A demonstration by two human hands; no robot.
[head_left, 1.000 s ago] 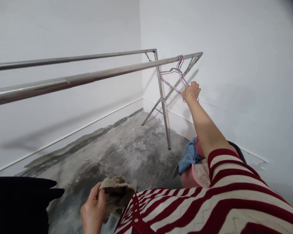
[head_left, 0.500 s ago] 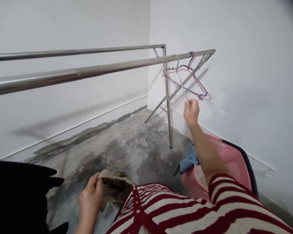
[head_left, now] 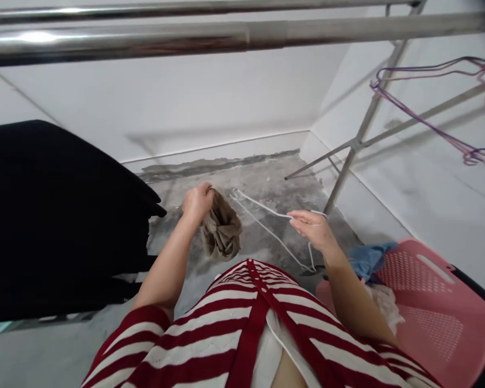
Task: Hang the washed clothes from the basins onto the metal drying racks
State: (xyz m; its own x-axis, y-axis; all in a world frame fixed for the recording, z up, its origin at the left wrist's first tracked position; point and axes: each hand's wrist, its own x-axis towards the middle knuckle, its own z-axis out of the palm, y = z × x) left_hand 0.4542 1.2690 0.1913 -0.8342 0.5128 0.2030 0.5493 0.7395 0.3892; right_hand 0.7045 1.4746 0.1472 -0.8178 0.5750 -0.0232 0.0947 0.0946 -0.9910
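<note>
My left hand (head_left: pixel 197 205) is closed on the upper edge of a brown garment (head_left: pixel 222 229), which hangs bunched with its opening showing. What kind of garment it is I cannot tell. To the right, my right hand (head_left: pixel 312 229) grips a white wire hanger (head_left: pixel 262 206) near its hook. One end of the hanger points toward the garment, with a small gap between them. Purple and pink hangers (head_left: pixel 424 116) hang at the upper right, apart from both hands.
Two metal rails (head_left: pixel 210 40) of a drying rack cross the top, its crossed legs (head_left: pixel 355 144) at right. Black clothing (head_left: pixel 60 226) hangs at left. A pink laundry basket (head_left: pixel 440 318) at lower right holds blue cloth (head_left: pixel 369 260) and whitish fabric (head_left: pixel 386 304).
My right hand has brought the white hanger off the rail and down toward my middle. My left hand has raised the brown garment. The view has turned left and down.
</note>
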